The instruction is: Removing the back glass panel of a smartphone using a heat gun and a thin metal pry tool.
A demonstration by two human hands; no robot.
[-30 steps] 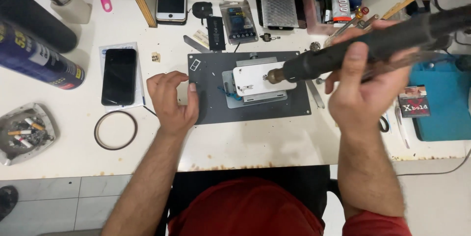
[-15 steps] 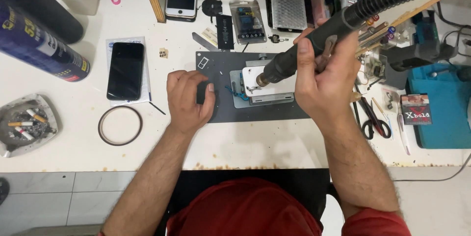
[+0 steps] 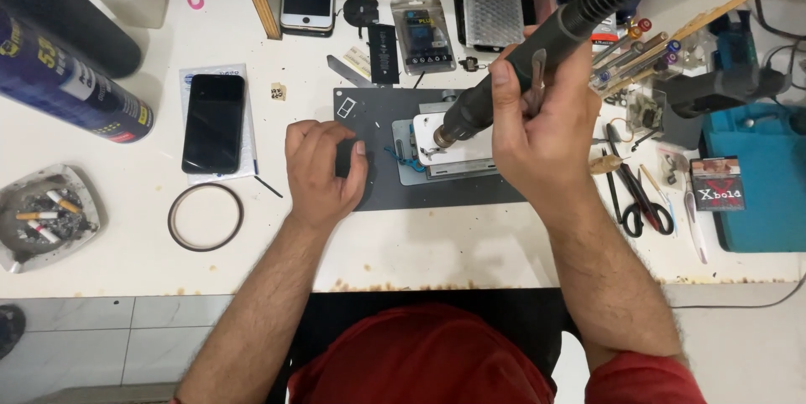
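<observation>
The right hand (image 3: 537, 131) is wrapped tight around a hot-air gun handle (image 3: 512, 76). Its long axis slants down-left, with the nozzle just over the white phone (image 3: 453, 148) clamped on the dark work mat (image 3: 470, 190). The left hand (image 3: 323, 169), fingers curled loosely and gripping nothing, presses the mat's left edge, farther from the phone.

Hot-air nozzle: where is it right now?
Head view, centre-right: the nozzle sits over the white phone on the dark mat, held by the right hand, with the left hand to its left.
</observation>
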